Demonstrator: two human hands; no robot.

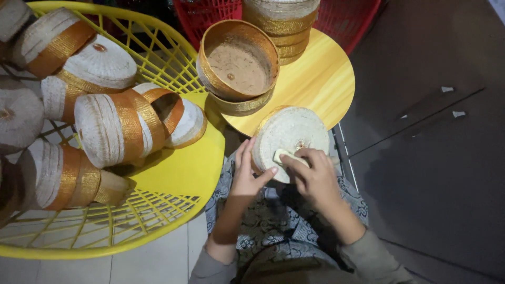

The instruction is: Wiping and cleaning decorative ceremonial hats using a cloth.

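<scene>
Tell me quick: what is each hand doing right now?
Left hand: open, fingertips steadying the round white woven lid with gold trim.
Right hand: closed on a small pale pad, pressed to the lid.

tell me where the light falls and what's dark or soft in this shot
Head view: light is brightest on the yellow basket and round wooden table; the floor on the right lies in deep shadow; the left hand and right hand on the woven lid look slightly soft; basket edges bow from lens distortion.
</scene>
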